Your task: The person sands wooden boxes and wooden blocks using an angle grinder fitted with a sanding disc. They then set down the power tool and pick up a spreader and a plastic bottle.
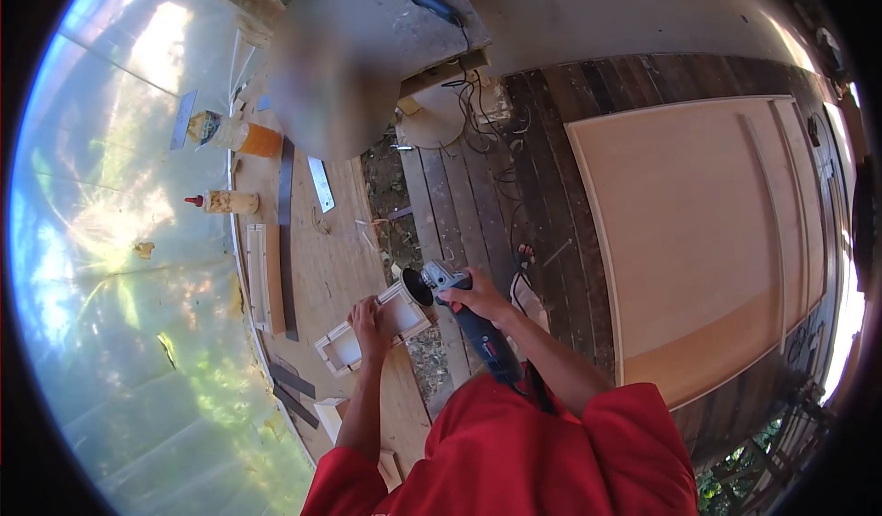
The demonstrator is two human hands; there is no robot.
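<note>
My right hand [481, 297] is wrapped round the head end of a blue and grey angle grinder [489, 341]. The grinder's dark disc [417, 287] is at the upper right end of a small wooden frame [401, 317]; whether it touches the wood cannot be made out. My left hand [368, 327] grips the middle of this frame, its fingers over the upper edge. The frame lies tilted across the edge of the wooden workbench [349, 249].
On the bench are a glue bottle [230, 203], an orange jar [261, 140], a metal ruler [321, 183] and another wooden frame [265, 277]. A large wooden panel [698, 231] lies right. Another power tool [435, 5] rests on a table [395, 34] with cables hanging.
</note>
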